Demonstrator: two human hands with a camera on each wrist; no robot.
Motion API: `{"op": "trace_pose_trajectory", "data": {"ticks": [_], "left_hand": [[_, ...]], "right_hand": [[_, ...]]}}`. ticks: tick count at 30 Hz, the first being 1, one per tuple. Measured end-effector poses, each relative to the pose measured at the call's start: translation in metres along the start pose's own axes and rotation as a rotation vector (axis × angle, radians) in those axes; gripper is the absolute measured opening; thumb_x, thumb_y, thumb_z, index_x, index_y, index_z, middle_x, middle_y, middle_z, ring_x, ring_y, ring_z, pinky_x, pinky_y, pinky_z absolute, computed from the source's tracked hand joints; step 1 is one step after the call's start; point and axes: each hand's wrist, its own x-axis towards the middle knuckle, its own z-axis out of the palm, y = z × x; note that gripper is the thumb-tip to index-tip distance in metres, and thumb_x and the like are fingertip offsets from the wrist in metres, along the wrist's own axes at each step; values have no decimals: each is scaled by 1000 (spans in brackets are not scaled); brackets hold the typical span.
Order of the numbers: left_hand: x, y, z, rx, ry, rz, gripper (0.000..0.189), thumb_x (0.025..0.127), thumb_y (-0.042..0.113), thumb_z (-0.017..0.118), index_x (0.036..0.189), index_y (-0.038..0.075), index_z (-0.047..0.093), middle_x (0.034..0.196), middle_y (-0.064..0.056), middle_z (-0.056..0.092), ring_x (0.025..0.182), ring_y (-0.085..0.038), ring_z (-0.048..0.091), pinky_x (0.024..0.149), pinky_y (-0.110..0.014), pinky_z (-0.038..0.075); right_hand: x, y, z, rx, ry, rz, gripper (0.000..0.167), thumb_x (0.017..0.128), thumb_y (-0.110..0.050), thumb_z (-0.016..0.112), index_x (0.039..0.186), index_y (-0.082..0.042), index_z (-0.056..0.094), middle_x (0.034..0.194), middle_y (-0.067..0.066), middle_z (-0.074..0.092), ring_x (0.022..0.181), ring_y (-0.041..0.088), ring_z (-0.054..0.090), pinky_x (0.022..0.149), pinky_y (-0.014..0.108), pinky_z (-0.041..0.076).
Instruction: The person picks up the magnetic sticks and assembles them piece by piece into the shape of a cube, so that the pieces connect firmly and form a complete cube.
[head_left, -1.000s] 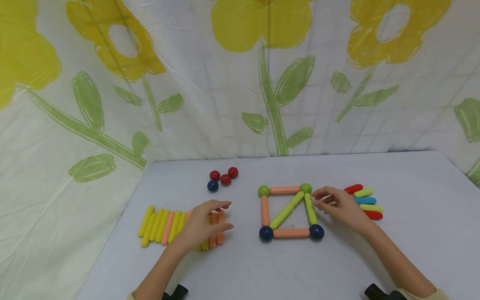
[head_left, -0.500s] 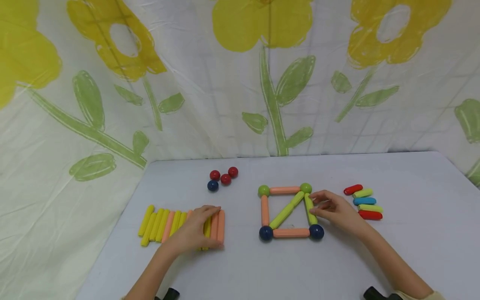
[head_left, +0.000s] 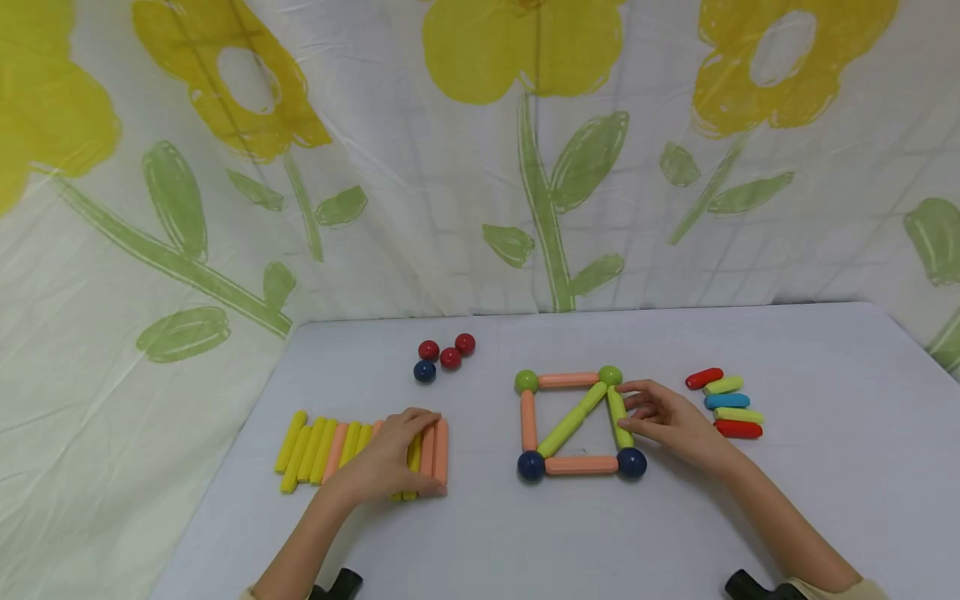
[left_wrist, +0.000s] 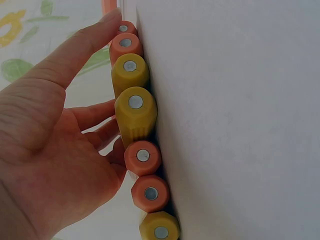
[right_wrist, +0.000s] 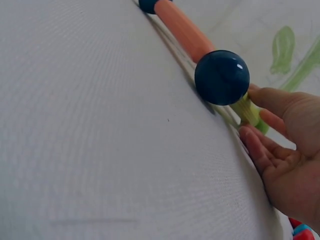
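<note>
On the white table, my left hand [head_left: 386, 468] curves over a row of yellow and orange magnetic sticks [head_left: 313, 450]. Its thumb is at the near end of an orange stick [head_left: 441, 454] toward the row's right side, and its fingertips are at the far end. In the left wrist view the thumb touches an orange stick [left_wrist: 125, 44]. My right hand [head_left: 675, 421] pinches the right-hand yellow-green stick [head_left: 619, 417] of a flat square made of sticks and balls. A navy ball [right_wrist: 222, 77] sits at that stick's near end; the fingertips partly cover the stick.
The square has green balls [head_left: 527, 382] at its far corners and a yellow-green diagonal [head_left: 573, 419]. Red balls [head_left: 450, 358] and a navy ball [head_left: 424, 371] lie at the back. Short red, yellow-green and blue sticks [head_left: 727, 401] lie beyond my right hand.
My left hand has come down and left onto the sticks, its thumb and fingertips now at the ends of an orange one. My right hand has shifted slightly left against the yellow-green stick.
</note>
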Motion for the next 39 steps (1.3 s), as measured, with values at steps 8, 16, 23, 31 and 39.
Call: {"op": "trace_pose_trajectory", "data": {"ticks": [8, 16, 23, 31, 39], "left_hand": [[5, -1, 1, -12, 17, 12, 87, 78, 36, 95, 147, 3, 55, 149, -13, 54, 136, -35, 50, 115, -58, 45], [10, 4, 1, -180, 108, 2, 88, 82, 24, 93, 154, 4, 47, 149, -14, 56, 133, -34, 56, 113, -54, 49], [17, 16, -2, -600, 187, -22, 86, 89, 11, 86, 158, 8, 34, 143, -19, 59, 121, -29, 65, 103, -39, 58], [29, 34, 3, -920, 195, -111, 84, 94, 4, 78, 160, 21, 29, 146, -14, 62, 110, -20, 71, 96, -27, 59], [51, 47, 12, -1140, 132, -45, 83, 95, -4, 73, 161, 19, 29, 154, -20, 54, 117, -27, 70, 98, -34, 60]], "right_hand": [[0, 3, -1, -13, 5, 5, 51, 101, -17, 72, 146, -2, 52, 128, 18, 64, 105, 23, 64, 83, 20, 57], [1, 5, -1, -22, 9, 14, 52, 101, -21, 73, 146, -4, 53, 127, 18, 63, 106, 26, 64, 84, 21, 57], [2, 5, -1, -15, 0, 16, 53, 101, -22, 73, 146, -4, 52, 129, 19, 63, 107, 27, 64, 85, 21, 57], [1, 3, -1, -22, 5, 13, 53, 101, -22, 73, 146, -3, 52, 128, 19, 63, 107, 25, 64, 85, 21, 57], [1, 3, -1, -18, 7, 16, 53, 101, -22, 73, 146, -4, 53, 128, 19, 63, 107, 26, 63, 85, 21, 57]]}}
